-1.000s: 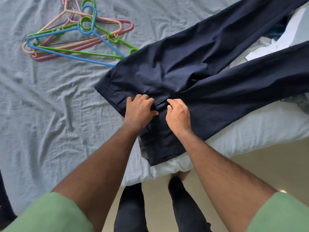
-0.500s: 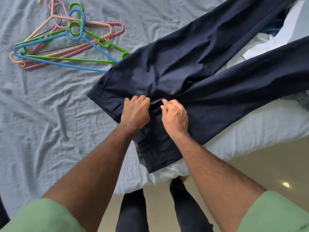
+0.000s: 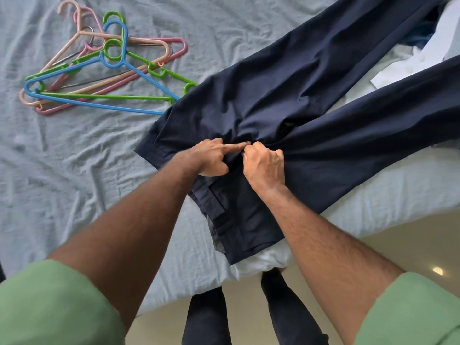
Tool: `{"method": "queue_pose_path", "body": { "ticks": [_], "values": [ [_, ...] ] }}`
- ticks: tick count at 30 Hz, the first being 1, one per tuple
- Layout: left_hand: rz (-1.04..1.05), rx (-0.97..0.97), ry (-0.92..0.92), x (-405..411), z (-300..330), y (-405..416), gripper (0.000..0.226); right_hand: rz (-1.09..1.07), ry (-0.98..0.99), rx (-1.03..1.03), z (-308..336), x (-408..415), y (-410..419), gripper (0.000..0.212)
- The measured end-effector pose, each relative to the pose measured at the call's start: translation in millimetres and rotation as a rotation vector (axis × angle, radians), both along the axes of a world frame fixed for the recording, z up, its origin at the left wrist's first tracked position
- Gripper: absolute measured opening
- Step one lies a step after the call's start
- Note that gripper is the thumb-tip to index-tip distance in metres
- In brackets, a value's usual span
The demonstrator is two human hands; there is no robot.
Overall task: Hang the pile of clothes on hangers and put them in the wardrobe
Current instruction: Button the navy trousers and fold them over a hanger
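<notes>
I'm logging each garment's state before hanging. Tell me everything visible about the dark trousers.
The dark navy woven-fabric trousers lie flat, slightly creased, on the pale blue bedsheet, waistband nearest the person, legs spread toward upper right. The left hand and right hand pinch fabric at the fly. One leg's edge overlaps the coloured hangers' ends.

Both hands at the trousers' fly

Left hand (image 3: 211,158) and right hand (image 3: 265,164) pinch the trousers (image 3: 311,100); hangers (image 3: 99,68) lie beside the trousers' waistband.

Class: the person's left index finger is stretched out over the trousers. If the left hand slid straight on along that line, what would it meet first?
Most likely the right hand: the left hand points at its knuckles, both gripping the dark navy cotton trousers.
</notes>
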State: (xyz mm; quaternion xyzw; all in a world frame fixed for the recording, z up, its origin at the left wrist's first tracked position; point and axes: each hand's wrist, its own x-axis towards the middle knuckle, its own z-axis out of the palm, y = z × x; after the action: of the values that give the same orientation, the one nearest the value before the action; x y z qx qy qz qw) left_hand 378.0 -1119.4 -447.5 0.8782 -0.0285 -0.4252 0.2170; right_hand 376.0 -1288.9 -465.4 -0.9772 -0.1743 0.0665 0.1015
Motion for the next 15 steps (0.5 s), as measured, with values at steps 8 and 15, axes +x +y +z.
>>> {"method": "queue_pose_path", "body": {
  "ticks": [8,15],
  "values": [
    [-0.037,-0.037,0.157,21,-7,4,0.083,-0.037,0.135,0.152,-7,-10,6,0.009],
    [-0.097,-0.058,0.141,27,-8,3,0.093,-0.007,0.351,0.263,3,-68,46,0.011]
  ]
}}
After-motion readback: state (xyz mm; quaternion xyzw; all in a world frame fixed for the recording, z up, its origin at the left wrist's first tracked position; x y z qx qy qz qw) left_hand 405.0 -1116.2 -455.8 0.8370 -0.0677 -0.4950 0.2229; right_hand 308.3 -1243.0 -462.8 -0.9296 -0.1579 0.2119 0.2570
